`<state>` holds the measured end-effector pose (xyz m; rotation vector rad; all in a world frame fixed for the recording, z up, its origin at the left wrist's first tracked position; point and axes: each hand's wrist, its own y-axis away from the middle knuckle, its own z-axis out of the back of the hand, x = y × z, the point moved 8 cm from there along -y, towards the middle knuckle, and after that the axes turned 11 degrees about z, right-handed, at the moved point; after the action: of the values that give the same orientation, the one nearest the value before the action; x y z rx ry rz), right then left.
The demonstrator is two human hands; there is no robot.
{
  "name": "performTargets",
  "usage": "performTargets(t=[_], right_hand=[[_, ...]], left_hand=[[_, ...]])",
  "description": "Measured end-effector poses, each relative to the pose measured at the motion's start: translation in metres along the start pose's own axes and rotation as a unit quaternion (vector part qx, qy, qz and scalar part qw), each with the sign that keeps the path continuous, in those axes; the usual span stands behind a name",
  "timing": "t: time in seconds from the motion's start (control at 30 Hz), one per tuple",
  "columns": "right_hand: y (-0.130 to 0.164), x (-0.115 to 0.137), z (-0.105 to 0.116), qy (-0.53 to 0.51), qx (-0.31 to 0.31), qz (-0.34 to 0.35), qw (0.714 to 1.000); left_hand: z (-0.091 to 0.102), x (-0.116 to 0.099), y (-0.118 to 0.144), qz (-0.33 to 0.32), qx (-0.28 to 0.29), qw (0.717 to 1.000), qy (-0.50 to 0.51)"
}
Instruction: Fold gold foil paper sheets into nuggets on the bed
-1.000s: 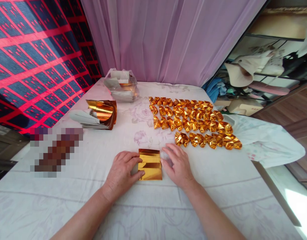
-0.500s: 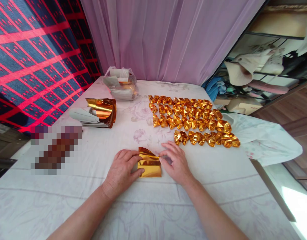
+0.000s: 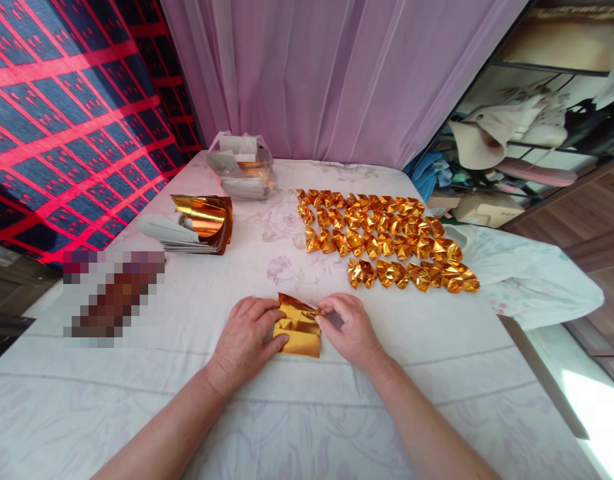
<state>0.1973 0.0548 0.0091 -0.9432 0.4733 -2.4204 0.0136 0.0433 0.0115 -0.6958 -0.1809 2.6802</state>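
Observation:
A sheet of gold foil paper (image 3: 301,339) lies creased on the table between my hands, its far edge partly folded over. My left hand (image 3: 249,333) grips the sheet's left side, thumb on top near the front and fingers along the back. The far right corner is pinched between thumb and fingers of my right hand (image 3: 349,327). Beyond my right hand sit several rows of folded gold foil pieces (image 3: 387,247). A curled stack of gold foil sheets (image 3: 207,223) with pale backs lies farther off to the left.
A clear plastic bag (image 3: 244,167) of more sheets stands at the back. The tablecloth (image 3: 307,427) is pale and flowered. A blurred-out patch (image 3: 114,300) covers something at left. To the right are a white cloth (image 3: 531,273) and a shelf holding a cap (image 3: 484,137).
My right hand's outstretched fingers have curled in toward the thumb at the foil's corner. The sheet's far edge is bent further over, and the sheet has shifted slightly left.

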Motion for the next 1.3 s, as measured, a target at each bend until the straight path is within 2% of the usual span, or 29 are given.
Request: performTargets(t=[0.17, 0.33, 0.43, 0.6, 0.83, 1.03, 1.3], right_hand=[[-0.001, -0.002, 0.005, -0.032, -0.025, -0.045, 0.998], [0.002, -0.011, 0.006, -0.094, -0.038, -0.122, 0.987], [0.002, -0.009, 0.01, -0.093, -0.052, -0.136, 0.985], [-0.001, 0.008, 0.02, -0.051, -0.083, -0.102, 0.99], [-0.002, 0.025, 0.017, -0.09, -0.111, -0.065, 0.988], [-0.006, 0.05, 0.018, -0.066, -0.097, 0.03, 0.993], [-0.01, 0.067, 0.015, -0.086, -0.069, 0.091, 0.99]], left_hand=[[0.003, -0.002, 0.001, -0.019, -0.02, 1.0, 0.001], [0.008, -0.003, 0.002, -0.027, -0.049, 0.998, 0.008], [0.015, -0.007, 0.003, -0.031, -0.074, 0.997, 0.009], [0.025, -0.021, 0.008, -0.061, -0.106, 0.992, 0.025], [0.021, -0.03, 0.016, -0.063, -0.099, 0.991, 0.056], [0.022, -0.038, 0.017, -0.048, -0.075, 0.992, 0.09], [0.027, -0.035, 0.016, -0.013, -0.085, 0.984, 0.156]])
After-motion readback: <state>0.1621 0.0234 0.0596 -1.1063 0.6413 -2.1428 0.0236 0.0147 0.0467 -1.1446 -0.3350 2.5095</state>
